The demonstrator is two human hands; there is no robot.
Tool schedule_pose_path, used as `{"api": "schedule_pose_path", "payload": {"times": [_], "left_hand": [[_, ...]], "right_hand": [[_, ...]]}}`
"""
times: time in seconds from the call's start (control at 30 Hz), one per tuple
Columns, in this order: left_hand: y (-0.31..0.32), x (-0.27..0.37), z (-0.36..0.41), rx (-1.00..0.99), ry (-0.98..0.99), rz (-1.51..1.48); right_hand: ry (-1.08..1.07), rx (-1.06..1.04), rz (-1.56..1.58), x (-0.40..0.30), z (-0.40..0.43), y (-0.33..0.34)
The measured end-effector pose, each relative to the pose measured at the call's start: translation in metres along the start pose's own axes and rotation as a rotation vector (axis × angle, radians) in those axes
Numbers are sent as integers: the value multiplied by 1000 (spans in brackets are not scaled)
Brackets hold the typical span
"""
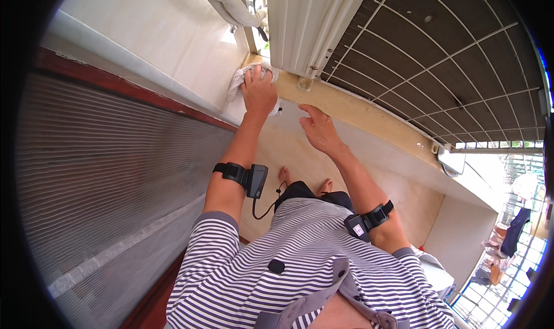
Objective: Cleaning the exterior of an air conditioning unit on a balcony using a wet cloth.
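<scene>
My left hand (261, 93) lies over a crumpled light checked cloth (236, 84) and holds it against the tiled ledge (288, 80), in the corner by the wall. Part of the cloth is hidden beneath the fingers. A little to the right, my right hand (319, 127) hangs in the air in front of the ledge and holds nothing. Its index finger and thumb are apart; the other fingers are partly out of sight. Just past the left hand, the white ribbed side of an air conditioner outdoor unit (309, 26) rises from the ledge.
The unit's wire grille (415, 47) spans the upper right. Wrapped pipes (231, 6) hang by the window frame. A ribbed translucent panel with a red frame (130, 91) stands close on my left. Shoes (495, 251) lie on a wire rack at far right.
</scene>
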State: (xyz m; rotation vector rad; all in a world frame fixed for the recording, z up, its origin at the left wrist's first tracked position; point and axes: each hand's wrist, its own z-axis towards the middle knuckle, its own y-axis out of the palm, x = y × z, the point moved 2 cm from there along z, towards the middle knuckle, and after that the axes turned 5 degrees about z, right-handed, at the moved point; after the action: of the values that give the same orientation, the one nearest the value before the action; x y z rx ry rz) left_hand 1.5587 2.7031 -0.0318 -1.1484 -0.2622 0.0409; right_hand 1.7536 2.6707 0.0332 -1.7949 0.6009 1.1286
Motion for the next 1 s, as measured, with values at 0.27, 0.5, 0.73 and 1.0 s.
{"api": "schedule_pose_path", "payload": {"times": [0.27,0.5,0.73,1.0], "left_hand": [[-7,39,-31,-49,140,-147],[-29,42,-42,-36,355,-261],[-27,60,-41,-65,213,-451],[-18,21,-19,-128,101,-761]], "right_hand": [[65,63,3,31,-13,0],[105,55,44,57,-19,-9],[-363,229,-128,25,9,-1],[-446,230,-526,20,47,22]]}}
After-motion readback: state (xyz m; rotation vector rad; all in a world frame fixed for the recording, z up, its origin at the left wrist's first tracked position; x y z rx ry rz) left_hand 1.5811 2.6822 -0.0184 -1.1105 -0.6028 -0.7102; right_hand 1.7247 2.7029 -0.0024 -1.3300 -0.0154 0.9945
